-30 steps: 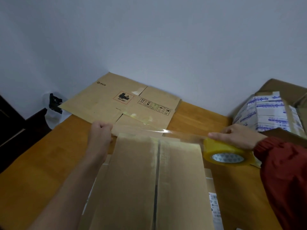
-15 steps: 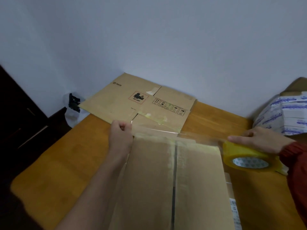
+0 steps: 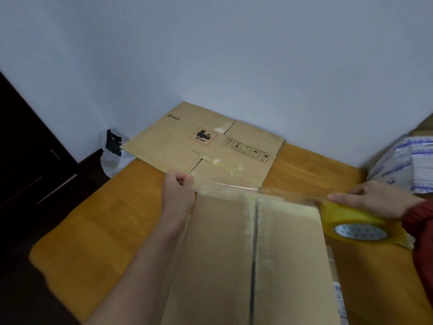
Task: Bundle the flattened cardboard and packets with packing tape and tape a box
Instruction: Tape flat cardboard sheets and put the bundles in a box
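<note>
left forearm [image 3: 150,249] bare; right arm wears a red ribbed-cuff sleeve [image 3: 421,221].

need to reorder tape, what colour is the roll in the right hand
Yellow, with a white patterned core; the tape roll shows best in the head view.

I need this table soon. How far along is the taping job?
Done: the cardboard is stacked flat. In hand: the left hand pinches a tape strip pulled from the roll in the right hand, stretched across the stack's far end. Left: pressing it down; the flat box behind and the packets lie unbundled.
</note>
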